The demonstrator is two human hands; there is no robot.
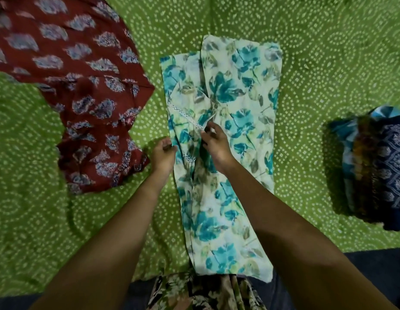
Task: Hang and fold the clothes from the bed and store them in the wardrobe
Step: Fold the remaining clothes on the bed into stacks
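1. The floral garment (226, 139) lies lengthwise at the centre of the frame on the green bedspread (317, 63); it is narrowed by a lengthwise fold.
2. The left hand (163, 155) pinches its left edge; the right hand (213, 142) has fingers curled onto the lace-trimmed flap.
3. Risk: pulling unevenly could skew the fold or bunch the cloth; the maroon garment (82, 86) at upper left lies near and might get caught.

place: home bedroom | giveaway: bed with green dotted bedsheet (306, 52) | also: loose printed clothes, maroon garment (78, 90) far left, folded pile (378, 166) right
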